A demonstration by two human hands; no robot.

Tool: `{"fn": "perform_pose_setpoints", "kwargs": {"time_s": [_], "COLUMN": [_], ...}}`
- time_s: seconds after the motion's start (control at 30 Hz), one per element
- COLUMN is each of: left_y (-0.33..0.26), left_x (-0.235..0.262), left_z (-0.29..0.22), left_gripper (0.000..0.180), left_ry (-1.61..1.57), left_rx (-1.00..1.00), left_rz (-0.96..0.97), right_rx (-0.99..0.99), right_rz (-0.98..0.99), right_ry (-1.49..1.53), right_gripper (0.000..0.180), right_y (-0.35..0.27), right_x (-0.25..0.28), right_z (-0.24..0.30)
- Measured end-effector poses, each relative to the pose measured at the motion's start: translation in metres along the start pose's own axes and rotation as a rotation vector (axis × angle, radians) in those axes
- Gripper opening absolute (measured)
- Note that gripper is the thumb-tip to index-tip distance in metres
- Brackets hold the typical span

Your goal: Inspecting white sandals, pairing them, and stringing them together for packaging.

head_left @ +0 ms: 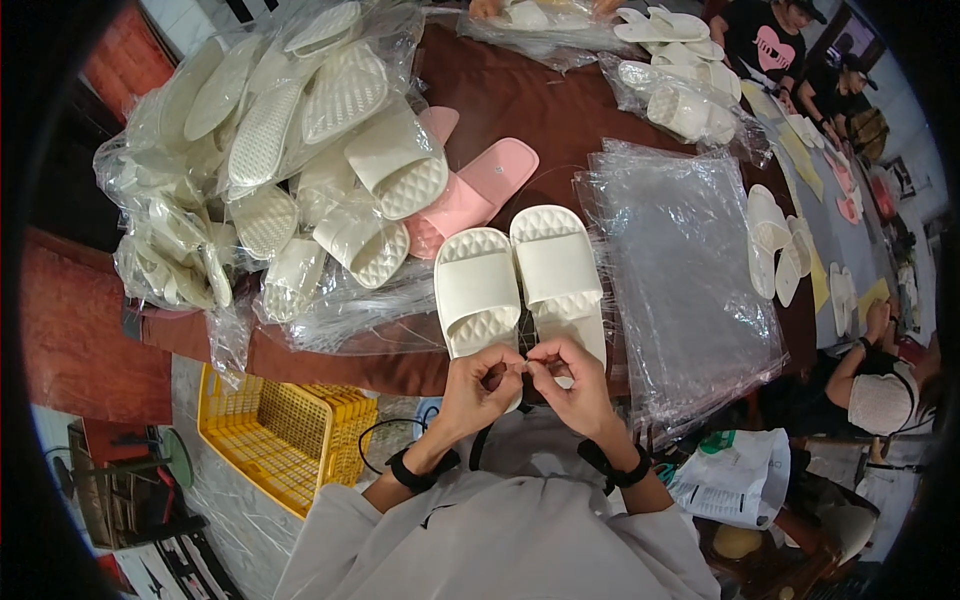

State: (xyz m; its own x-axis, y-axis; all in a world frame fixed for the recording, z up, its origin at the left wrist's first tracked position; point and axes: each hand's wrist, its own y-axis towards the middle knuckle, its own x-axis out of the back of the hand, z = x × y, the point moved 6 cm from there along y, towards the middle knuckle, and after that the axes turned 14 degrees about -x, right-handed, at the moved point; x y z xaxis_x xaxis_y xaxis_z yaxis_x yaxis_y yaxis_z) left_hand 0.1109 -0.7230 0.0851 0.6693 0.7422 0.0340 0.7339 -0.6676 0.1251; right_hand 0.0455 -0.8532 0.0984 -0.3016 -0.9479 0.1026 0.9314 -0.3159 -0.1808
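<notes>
Two cream slide sandals lie side by side before me at the table's near edge: the left sandal (478, 285) and the right sandal (556, 262), both with quilted insoles. Over their heel ends, my left hand (485, 388) and my right hand (572, 385) meet with thumbs and forefingers pinched together. Whatever sits between the fingertips is too small to make out. Just beyond the sandals lies a pink slide sandal (490, 180). Right of them is a stack of clear plastic bags (690, 280).
A big heap of cream sandals in clear bags (270, 130) covers the table's left. More bagged sandals (690, 110) lie at the far right. A yellow crate (265, 440) stands on the floor at left. Several people (770, 45) work along another table (850, 240) at right.
</notes>
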Motion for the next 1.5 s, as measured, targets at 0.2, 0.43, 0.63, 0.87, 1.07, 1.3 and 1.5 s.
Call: {"fn": "perform_pose_setpoints", "kwargs": {"time_s": [0.2,0.43,0.63,0.87,1.07,1.3,1.5], "left_y": [0.0,0.0,0.002,-0.001,0.001,-0.008,-0.013], "left_x": [-0.002,-0.004,-0.004,-0.005,0.004,0.033,0.037], "left_z": [-0.002,-0.004,-0.009,-0.01,-0.023,-0.016,-0.029], "left_gripper": [0.006,0.006,0.006,0.007,0.006,0.007,0.014], "left_ry": [0.011,0.006,0.1,0.105,0.132,-0.017,-0.028], "left_rx": [0.0,0.011,-0.038,-0.003,-0.058,-0.147,-0.284], "left_rz": [-0.02,-0.029,-0.047,-0.001,0.039,-0.231,-0.142], "right_rx": [0.098,0.157,0.3,0.126,0.117,0.184,0.36], "right_rz": [-0.076,-0.115,-0.201,-0.076,-0.112,-0.192,-0.215], "right_ry": [-0.138,-0.214,-0.375,-0.249,-0.301,-0.304,-0.344], "right_gripper": [0.013,0.019,0.021,0.02,0.018,0.015,0.016], "right_y": [-0.007,-0.006,-0.009,-0.004,-0.004,-0.019,-0.041], "right_x": [-0.001,0.0,0.0,0.001,0.008,0.022,0.023], "right_z": [0.016,0.016,0.021,0.016,0.018,0.022,0.032]}}
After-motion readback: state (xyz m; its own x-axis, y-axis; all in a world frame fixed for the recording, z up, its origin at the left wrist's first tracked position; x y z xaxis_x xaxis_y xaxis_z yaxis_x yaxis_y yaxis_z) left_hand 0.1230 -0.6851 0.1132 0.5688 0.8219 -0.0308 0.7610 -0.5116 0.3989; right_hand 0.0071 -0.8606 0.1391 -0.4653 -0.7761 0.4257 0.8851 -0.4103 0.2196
